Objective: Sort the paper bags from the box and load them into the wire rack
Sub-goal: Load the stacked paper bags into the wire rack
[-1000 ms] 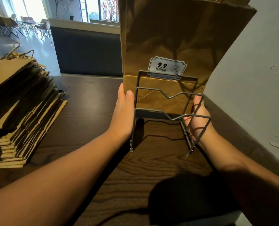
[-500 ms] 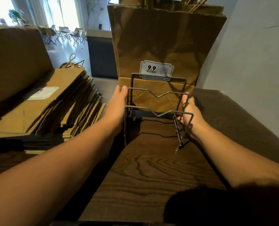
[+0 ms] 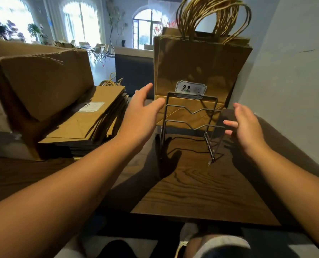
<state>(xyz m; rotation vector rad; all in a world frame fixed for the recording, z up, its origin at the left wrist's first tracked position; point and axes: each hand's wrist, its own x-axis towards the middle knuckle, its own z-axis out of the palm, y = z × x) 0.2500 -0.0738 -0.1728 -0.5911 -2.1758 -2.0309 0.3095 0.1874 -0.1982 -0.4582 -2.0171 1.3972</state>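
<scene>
- Paper bags [image 3: 197, 69]: plain brown, twisted cord handles looping up, standing upright as a bundle in the wire rack [image 3: 190, 125] at the table's [image 3: 201, 198] far edge, near its right corner.
- Price label [image 3: 190, 88] on the front bag reads 9.9.
- Flat stack of bags [image 3: 91, 116] lies at the table's left edge, beside the cardboard box [image 3: 39, 79].
- Left hand [image 3: 140, 116] and right hand [image 3: 248, 125] flank the rack, fingers spread, holding nothing.

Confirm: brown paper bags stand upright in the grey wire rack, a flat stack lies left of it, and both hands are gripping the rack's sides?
Not gripping. The head view shows the left hand and right hand open, off the grey wire rack. The upright brown paper bags and flat stack are as stated.
</scene>
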